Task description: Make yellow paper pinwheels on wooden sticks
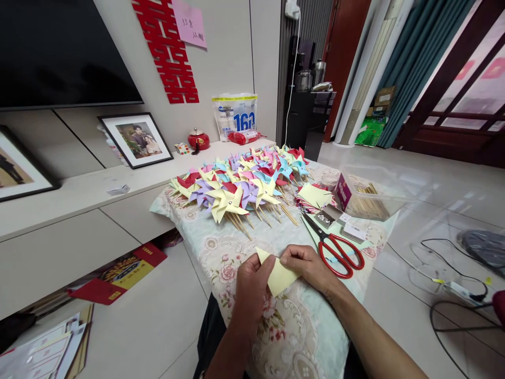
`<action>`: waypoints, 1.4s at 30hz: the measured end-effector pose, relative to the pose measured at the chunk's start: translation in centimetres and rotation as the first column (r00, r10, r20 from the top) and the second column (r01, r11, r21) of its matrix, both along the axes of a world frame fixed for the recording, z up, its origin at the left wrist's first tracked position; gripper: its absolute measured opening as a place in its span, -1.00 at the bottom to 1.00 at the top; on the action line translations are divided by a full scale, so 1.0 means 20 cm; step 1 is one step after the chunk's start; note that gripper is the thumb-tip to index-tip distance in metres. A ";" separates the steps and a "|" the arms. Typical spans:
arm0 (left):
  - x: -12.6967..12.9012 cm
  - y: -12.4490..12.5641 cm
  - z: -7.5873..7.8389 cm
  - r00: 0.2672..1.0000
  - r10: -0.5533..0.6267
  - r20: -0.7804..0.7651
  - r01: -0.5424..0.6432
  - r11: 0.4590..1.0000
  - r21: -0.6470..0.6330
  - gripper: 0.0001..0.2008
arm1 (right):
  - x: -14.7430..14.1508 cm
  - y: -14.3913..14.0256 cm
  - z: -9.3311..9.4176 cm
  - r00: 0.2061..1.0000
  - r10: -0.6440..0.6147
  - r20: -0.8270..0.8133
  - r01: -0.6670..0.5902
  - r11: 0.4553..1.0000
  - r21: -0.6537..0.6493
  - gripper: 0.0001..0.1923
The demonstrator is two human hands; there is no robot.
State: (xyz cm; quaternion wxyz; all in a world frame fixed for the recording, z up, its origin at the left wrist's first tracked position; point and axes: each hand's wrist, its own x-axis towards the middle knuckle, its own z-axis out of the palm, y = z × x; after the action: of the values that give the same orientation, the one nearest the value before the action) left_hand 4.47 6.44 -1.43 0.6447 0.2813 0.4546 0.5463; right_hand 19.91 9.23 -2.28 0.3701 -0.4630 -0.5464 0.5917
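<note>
two-handed pinch on pale yellow paper (282, 280)

nearest: left hand (252, 281) pinches the paper's left edge, thumb on top; right hand (305, 261) pinches its upper right edge, fingers curled. paper is over the near part of the floral-covered surface (211, 252).

from the paper: red-handled scissors (324, 238) at 2 o'clock, blades toward 11, on pale green paper (363, 245). small open box (336, 212) of shiny bits at 1 o'clock; paper stack (316, 196) past it. clear tub (389, 201) of sticks between 1 and 2. many-coloured pinwheels (231, 201) crowd 11 to 12.

farthest: red pot (199, 140) on white cabinet (87, 195), 11 o'clock.
</note>
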 end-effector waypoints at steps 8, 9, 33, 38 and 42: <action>-0.02 0.00 -0.01 0.999 -0.022 -0.031 0.022 1.000 0.007 -0.76 | 0.01 0.00 -0.01 0.999 0.031 -0.005 -0.031 0.998 0.045 -0.69; -0.02 0.00 -0.02 1.000 -0.013 -0.021 0.013 1.000 0.012 -0.75 | 0.01 0.00 -0.02 0.999 0.037 -0.002 -0.037 0.998 0.056 -0.70; -0.02 0.01 0.01 0.977 -0.086 -0.195 0.082 0.996 -0.032 -0.78 | 0.02 0.02 -0.02 0.984 -0.178 -0.025 0.179 0.982 0.053 -0.72; -0.02 0.01 0.02 0.978 -0.086 -0.193 0.081 0.996 -0.035 -0.81 | 0.03 0.02 -0.03 0.972 -0.232 -0.035 0.234 0.970 0.061 -0.74; -0.03 0.00 0.01 0.983 -0.077 -0.164 0.075 0.997 -0.020 -0.81 | 0.03 0.04 -0.05 0.958 -0.280 -0.056 0.284 0.956 0.077 -0.73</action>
State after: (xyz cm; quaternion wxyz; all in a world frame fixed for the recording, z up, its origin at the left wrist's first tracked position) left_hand 3.78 6.51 -1.15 0.6271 0.3384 0.4990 0.4932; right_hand 20.51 10.01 -3.28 0.4821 -0.5069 -0.4907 0.5194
